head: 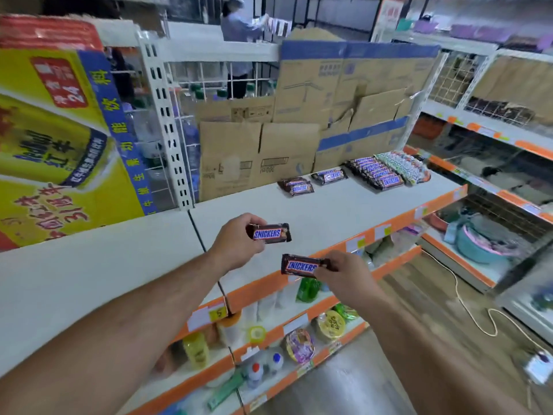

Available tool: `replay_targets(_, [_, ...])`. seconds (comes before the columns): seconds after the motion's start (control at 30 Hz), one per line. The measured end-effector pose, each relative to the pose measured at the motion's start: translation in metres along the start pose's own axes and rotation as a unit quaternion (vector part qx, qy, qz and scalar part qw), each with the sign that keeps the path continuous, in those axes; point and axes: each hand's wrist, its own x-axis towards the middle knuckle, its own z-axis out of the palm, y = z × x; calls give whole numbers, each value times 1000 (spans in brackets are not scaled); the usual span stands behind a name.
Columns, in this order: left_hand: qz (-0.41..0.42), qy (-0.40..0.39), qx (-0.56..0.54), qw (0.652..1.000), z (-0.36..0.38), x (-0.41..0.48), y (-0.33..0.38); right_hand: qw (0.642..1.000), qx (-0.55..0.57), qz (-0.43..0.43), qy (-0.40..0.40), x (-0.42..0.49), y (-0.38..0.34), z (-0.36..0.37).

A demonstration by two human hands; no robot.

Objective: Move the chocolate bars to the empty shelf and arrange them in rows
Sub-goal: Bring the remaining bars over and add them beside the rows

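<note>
My left hand [236, 244] pinches a brown Snickers bar [270, 233] by its left end, above the white shelf [344, 211]. My right hand [344, 272] pinches a second Snickers bar [300, 266] by its right end, over the shelf's orange front edge. Further back on the shelf lie a small pile of Snickers bars [296, 187], another small pile [329, 176], and a long row of Snickers bars [375, 172]. Right of that row stands a row of light-coloured bars [402, 166].
Flattened cardboard boxes [299, 130] lean against the shelf's back. A yellow drinks carton [59, 139] stands on the shelf at left. Lower shelves hold bottles and jars [299, 342]. A white cable [466, 310] runs across the floor at right. A person [239, 28] stands behind the shelving.
</note>
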Motion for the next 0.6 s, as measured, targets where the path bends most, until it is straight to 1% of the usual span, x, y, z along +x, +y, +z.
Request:
replay_targets(0.23, [25,-18,16,999,54,73,11,999,30,33,5,50,35,-29])
replay_targets(0.47, [52,-9,39,998,89,163,9,999,1,42,18,138,52,-54])
replay_targets(0.53, [61,-11,63,996,94,184,8,999,0,42,16,161,55,-58])
replay_targets(0.6, [84,5,109,991,99,201,7,999,15,44,12,181,59,-60])
